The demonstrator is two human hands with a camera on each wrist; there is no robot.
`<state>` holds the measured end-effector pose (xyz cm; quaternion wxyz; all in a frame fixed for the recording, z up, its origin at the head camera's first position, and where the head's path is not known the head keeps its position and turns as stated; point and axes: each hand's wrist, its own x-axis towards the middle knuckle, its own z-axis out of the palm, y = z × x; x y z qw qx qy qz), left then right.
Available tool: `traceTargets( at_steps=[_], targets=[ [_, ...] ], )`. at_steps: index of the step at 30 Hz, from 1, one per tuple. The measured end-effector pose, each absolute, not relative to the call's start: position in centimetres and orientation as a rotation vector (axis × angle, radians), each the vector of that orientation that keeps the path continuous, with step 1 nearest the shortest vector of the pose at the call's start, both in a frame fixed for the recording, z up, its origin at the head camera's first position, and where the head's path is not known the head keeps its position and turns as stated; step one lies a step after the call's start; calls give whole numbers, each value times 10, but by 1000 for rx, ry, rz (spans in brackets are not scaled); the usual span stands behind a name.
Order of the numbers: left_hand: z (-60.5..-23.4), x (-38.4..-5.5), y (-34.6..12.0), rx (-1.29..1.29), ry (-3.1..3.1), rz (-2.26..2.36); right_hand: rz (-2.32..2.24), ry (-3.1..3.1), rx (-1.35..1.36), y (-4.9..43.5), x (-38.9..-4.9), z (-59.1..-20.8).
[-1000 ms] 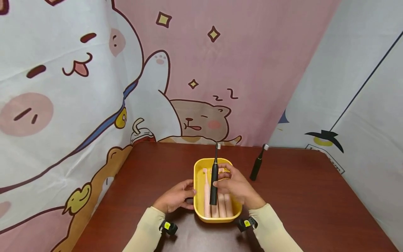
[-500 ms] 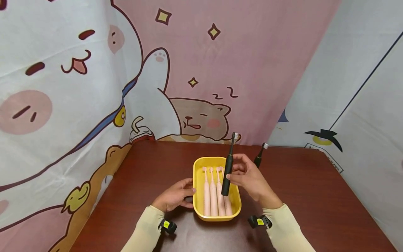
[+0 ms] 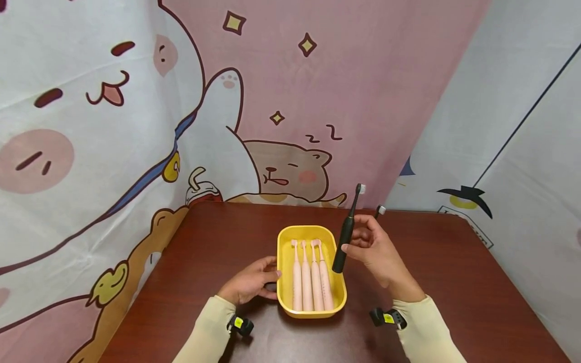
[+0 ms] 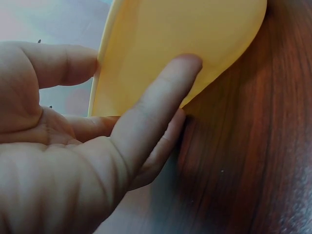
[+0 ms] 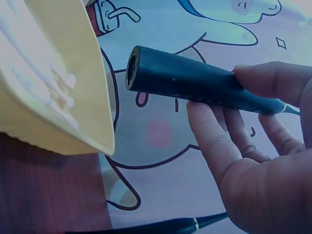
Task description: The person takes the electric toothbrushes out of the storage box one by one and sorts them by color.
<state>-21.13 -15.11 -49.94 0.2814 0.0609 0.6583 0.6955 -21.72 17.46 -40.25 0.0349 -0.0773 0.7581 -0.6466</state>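
My right hand (image 3: 382, 254) pinches a black electric toothbrush (image 3: 346, 233) by its handle, bristles up and leaning right. In the right wrist view its round bottom end faces the yellow tray (image 5: 92, 87). In the head view its lower end overlaps the tray's right rim (image 3: 343, 282). Several pale pink electric toothbrushes (image 3: 306, 282) lie side by side in the tray, heads pointing away. My left hand (image 3: 249, 280) rests against the tray's left side. In the left wrist view its fingers (image 4: 161, 105) lie along the outer wall, with one tip at the rim.
A second black electric toothbrush (image 5: 156, 227) stands on the table behind my right hand, only its head showing in the head view. The reddish-brown table (image 3: 227, 237) ends at a printed cartoon cloth (image 3: 372, 101) along the back and left.
My right hand has carried the black toothbrush up and to the right, from over the tray's middle to its right rim, uncovering the pink toothbrushes. My left hand stays at the tray.
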Motion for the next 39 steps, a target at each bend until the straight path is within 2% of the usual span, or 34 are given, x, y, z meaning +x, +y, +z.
traceTargets(
  at_steps=[14,26,33,39],
  targets=[
    [-501,-213,-152,169,1751,1868,-2027,2424,-298,204,-212,-398],
    [-504,-215,-152,156,1752,1863,-1990,2583,-308,237,-217,-406],
    [-503,-215,-152,163,1751,1859,-2171,2455,-305,255,-224,-417],
    [-502,-215,-152,159,1754,1852,-2152,2513,-250,267,-228,-427]
  ],
)
